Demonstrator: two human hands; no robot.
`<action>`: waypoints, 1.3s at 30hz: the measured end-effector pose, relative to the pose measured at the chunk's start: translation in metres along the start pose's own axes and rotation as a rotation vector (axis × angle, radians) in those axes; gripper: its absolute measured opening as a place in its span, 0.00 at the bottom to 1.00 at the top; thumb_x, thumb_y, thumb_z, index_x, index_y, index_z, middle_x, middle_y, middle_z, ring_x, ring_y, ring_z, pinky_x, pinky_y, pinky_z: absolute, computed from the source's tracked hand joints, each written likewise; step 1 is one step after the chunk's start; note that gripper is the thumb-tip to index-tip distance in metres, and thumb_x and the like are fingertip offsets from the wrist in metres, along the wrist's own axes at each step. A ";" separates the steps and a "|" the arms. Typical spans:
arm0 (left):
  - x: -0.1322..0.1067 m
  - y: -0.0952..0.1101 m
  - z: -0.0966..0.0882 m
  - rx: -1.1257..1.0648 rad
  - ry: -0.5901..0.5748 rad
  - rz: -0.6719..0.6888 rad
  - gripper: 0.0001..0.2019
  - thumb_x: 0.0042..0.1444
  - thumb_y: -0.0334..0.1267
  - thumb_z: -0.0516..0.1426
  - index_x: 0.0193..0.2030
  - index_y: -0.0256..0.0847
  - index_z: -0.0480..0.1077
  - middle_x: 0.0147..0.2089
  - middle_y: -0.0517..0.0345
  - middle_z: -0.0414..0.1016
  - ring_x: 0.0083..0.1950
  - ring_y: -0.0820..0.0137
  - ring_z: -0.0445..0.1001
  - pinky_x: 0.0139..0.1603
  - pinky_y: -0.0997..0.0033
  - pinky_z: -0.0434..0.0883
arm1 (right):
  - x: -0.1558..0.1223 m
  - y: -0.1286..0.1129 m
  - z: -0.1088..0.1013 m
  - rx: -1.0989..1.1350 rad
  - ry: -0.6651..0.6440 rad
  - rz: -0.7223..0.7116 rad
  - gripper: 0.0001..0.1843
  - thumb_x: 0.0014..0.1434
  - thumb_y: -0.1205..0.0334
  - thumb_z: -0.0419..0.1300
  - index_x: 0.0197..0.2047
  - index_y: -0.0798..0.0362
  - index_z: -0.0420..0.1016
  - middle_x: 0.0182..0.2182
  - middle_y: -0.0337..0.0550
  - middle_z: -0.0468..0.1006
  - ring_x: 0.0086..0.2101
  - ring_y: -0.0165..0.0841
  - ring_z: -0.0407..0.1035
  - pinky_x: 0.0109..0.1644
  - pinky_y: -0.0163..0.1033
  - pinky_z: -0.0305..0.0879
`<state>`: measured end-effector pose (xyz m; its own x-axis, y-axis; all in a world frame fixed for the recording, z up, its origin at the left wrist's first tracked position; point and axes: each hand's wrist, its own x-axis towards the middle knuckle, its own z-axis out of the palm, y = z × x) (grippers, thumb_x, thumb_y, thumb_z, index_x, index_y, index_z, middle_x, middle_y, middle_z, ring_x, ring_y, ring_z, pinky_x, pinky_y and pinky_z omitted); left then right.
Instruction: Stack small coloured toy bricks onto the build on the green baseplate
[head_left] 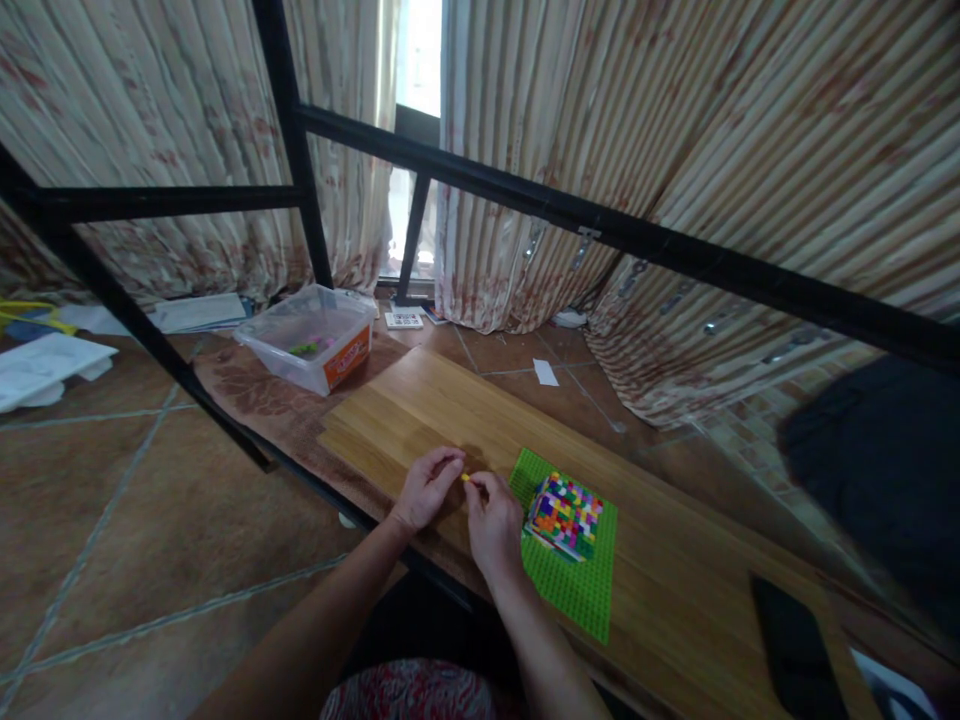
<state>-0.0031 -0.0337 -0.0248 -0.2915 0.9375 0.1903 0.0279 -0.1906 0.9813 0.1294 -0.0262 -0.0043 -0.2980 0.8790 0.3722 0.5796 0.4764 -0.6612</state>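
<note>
My left hand (429,487) and my right hand (493,520) meet over a wooden board (420,410), fingers pinched together on a small yellow brick (466,478) between them. Just right of my right hand lies a green baseplate (581,590) carrying a multicoloured block of small bricks (565,515). Both hands hover slightly left of that block and do not touch it.
A clear plastic tub (311,345) with a few bricks inside stands at the board's far left end. A dark phone (796,650) lies at the right. Black metal bars (525,200) cross overhead, curtains hang behind, papers lie on the tiled floor (112,520).
</note>
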 end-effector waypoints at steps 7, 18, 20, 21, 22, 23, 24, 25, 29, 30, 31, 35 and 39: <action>0.002 0.002 -0.005 0.156 -0.118 0.152 0.15 0.61 0.46 0.53 0.31 0.40 0.74 0.39 0.53 0.72 0.43 0.67 0.71 0.48 0.67 0.69 | 0.009 -0.004 -0.002 0.051 -0.027 -0.066 0.09 0.63 0.64 0.52 0.35 0.51 0.73 0.33 0.42 0.75 0.35 0.33 0.69 0.41 0.36 0.61; 0.004 0.005 -0.008 0.131 -0.088 0.067 0.17 0.59 0.47 0.53 0.25 0.39 0.71 0.44 0.52 0.72 0.46 0.66 0.71 0.52 0.65 0.67 | 0.000 -0.004 -0.003 0.571 0.016 0.259 0.09 0.59 0.57 0.57 0.35 0.52 0.74 0.27 0.37 0.75 0.28 0.30 0.70 0.36 0.35 0.67; 0.004 0.006 -0.007 0.131 -0.080 0.073 0.16 0.58 0.46 0.54 0.26 0.40 0.72 0.43 0.52 0.73 0.46 0.65 0.72 0.52 0.65 0.67 | -0.004 -0.006 -0.012 0.661 0.042 0.298 0.10 0.58 0.55 0.58 0.37 0.53 0.74 0.27 0.37 0.75 0.28 0.30 0.70 0.36 0.36 0.69; 0.004 0.006 -0.006 0.128 -0.072 0.074 0.15 0.58 0.46 0.54 0.26 0.40 0.72 0.43 0.52 0.73 0.46 0.65 0.72 0.52 0.65 0.68 | -0.007 -0.008 -0.018 0.692 0.055 0.311 0.11 0.58 0.54 0.58 0.38 0.53 0.73 0.28 0.38 0.75 0.28 0.29 0.70 0.36 0.36 0.69; 0.004 0.006 -0.006 0.124 -0.062 0.073 0.15 0.58 0.46 0.54 0.26 0.40 0.72 0.42 0.52 0.74 0.45 0.65 0.72 0.51 0.65 0.68 | -0.010 -0.009 -0.025 0.711 0.071 0.324 0.12 0.58 0.54 0.59 0.38 0.53 0.74 0.28 0.38 0.75 0.28 0.29 0.70 0.35 0.36 0.69; 0.004 0.005 -0.006 0.122 -0.052 0.072 0.15 0.58 0.46 0.54 0.27 0.40 0.72 0.42 0.52 0.74 0.45 0.65 0.72 0.51 0.65 0.68 | -0.013 -0.010 -0.033 0.717 0.089 0.336 0.12 0.57 0.53 0.59 0.39 0.53 0.74 0.28 0.38 0.75 0.28 0.29 0.71 0.35 0.36 0.70; 0.004 0.005 -0.005 0.124 -0.045 0.071 0.14 0.58 0.47 0.54 0.27 0.40 0.72 0.42 0.52 0.74 0.45 0.65 0.72 0.50 0.65 0.68 | -0.016 -0.010 -0.042 0.713 0.108 0.351 0.13 0.57 0.52 0.60 0.39 0.53 0.74 0.28 0.37 0.75 0.28 0.29 0.71 0.34 0.36 0.70; 0.004 0.005 -0.006 0.131 -0.044 0.071 0.14 0.58 0.47 0.55 0.27 0.40 0.72 0.42 0.52 0.75 0.45 0.65 0.73 0.50 0.66 0.68 | -0.019 -0.009 -0.051 0.700 0.128 0.368 0.13 0.56 0.52 0.61 0.39 0.52 0.74 0.28 0.37 0.75 0.27 0.29 0.71 0.34 0.35 0.69; 0.005 0.005 -0.007 0.178 -0.057 0.076 0.15 0.58 0.47 0.54 0.26 0.40 0.71 0.42 0.52 0.75 0.45 0.64 0.73 0.50 0.66 0.67 | -0.036 0.004 -0.092 0.611 0.203 0.451 0.13 0.55 0.51 0.62 0.38 0.52 0.75 0.27 0.37 0.76 0.26 0.29 0.71 0.33 0.35 0.69; 0.006 0.005 -0.008 0.187 -0.059 0.077 0.15 0.58 0.47 0.54 0.26 0.40 0.71 0.42 0.52 0.75 0.45 0.64 0.73 0.51 0.66 0.67 | -0.040 0.009 -0.103 0.586 0.231 0.471 0.14 0.55 0.51 0.63 0.38 0.52 0.75 0.27 0.38 0.77 0.26 0.30 0.72 0.33 0.36 0.68; 0.006 0.005 -0.008 0.193 -0.057 0.080 0.15 0.58 0.47 0.54 0.26 0.40 0.71 0.42 0.52 0.75 0.45 0.64 0.73 0.51 0.65 0.67 | -0.044 0.015 -0.113 0.558 0.257 0.492 0.14 0.54 0.51 0.63 0.38 0.53 0.75 0.28 0.39 0.78 0.27 0.30 0.72 0.34 0.36 0.68; 0.008 0.001 -0.008 0.207 -0.052 0.092 0.15 0.57 0.48 0.54 0.26 0.40 0.71 0.42 0.52 0.75 0.45 0.64 0.73 0.52 0.65 0.67 | -0.047 0.042 -0.142 0.444 0.373 0.493 0.15 0.53 0.50 0.64 0.37 0.53 0.77 0.32 0.43 0.80 0.32 0.33 0.73 0.40 0.39 0.68; 0.008 -0.001 -0.007 0.211 -0.028 0.092 0.14 0.57 0.48 0.55 0.28 0.40 0.73 0.41 0.53 0.76 0.46 0.64 0.73 0.53 0.64 0.67 | -0.035 0.071 -0.142 0.418 0.472 0.482 0.14 0.49 0.52 0.67 0.35 0.53 0.80 0.36 0.44 0.80 0.37 0.34 0.72 0.45 0.41 0.65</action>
<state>-0.0124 -0.0278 -0.0245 -0.2519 0.9271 0.2776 0.2535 -0.2136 0.9434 0.2884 -0.0261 0.0280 0.3204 0.9340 0.1579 0.2020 0.0955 -0.9747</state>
